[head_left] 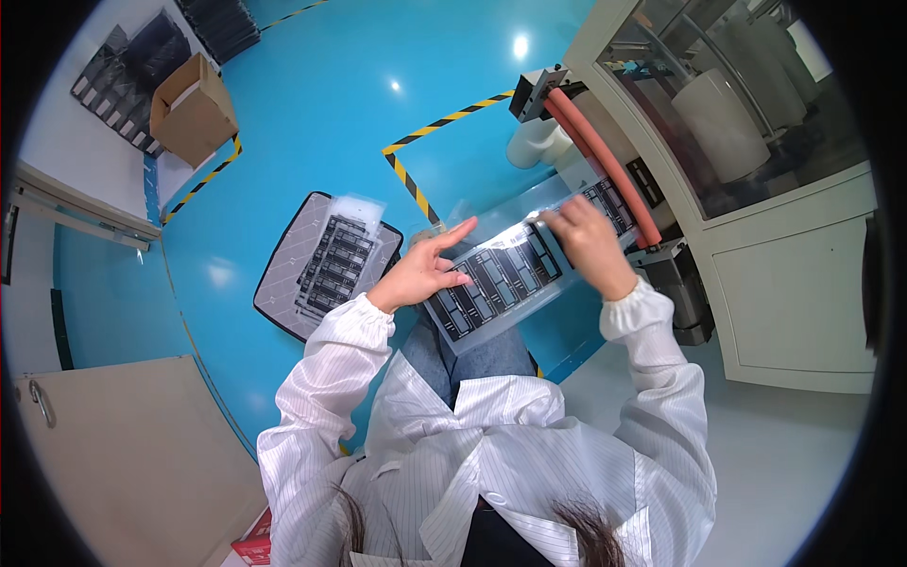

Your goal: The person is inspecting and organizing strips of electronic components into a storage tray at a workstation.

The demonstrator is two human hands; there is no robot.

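Note:
A clear plastic film sheet with black printed panels (499, 288) lies before me, above my knees. My left hand (427, 270) rests at its left edge, index finger stretched out and the other fingertips touching the sheet. My right hand (592, 248) has its fingers bent and pinched together at the film's upper right part. Past that hand, more printed film (607, 204) runs up to an orange-red roller (605, 156). To the left, a stack of similar printed sheets (335, 269) lies on a grey padded seat (288, 255) with a dark rim.
A pale machine cabinet (794, 302) with a window stands at the right, a white roll (720, 123) behind the glass. Yellow-black tape (444, 130) marks the blue floor. An open cardboard box (194, 118) sits at the far left, near black-wrapped stacks. A beige door (132, 444) is at lower left.

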